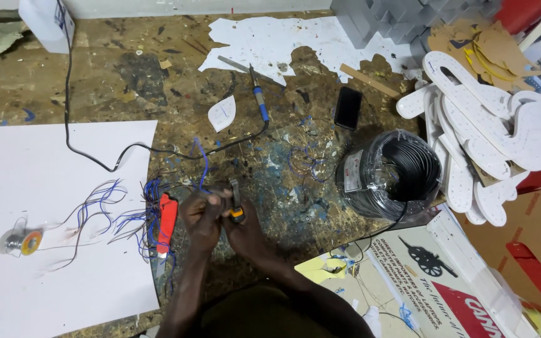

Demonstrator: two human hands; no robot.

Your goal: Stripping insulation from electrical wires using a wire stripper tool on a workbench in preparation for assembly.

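I see a small tool with a yellow-and-black handle (236, 211) pinched between both hands at the near middle of the workbench (264, 163), its dark tip pointing away from me, just right of the red cutter (167, 220). It looks like a wire stripper or knife, though I cannot tell which. A thin blue wire (201, 164) rises from the hands toward the far side. My left hand (200, 216) is closed, fingers curled around the wire end beside the tool; my right hand (245, 228) is closed on the tool's handle. The two hands touch, knuckles up, forearms meeting in a narrow V from the bench's near edge.

To do this well, I judge the wire should stay taut and short between the fingers, with light pressure so only the coating is cut.

Left of the cutter, loose blue and grey wires (104, 209) fan over a white sheet (45, 263) with a solder spool (21, 242) on it. Beyond the cutter lies a soldering iron (260, 100); well to its right sits a coil of black cable (389, 175).
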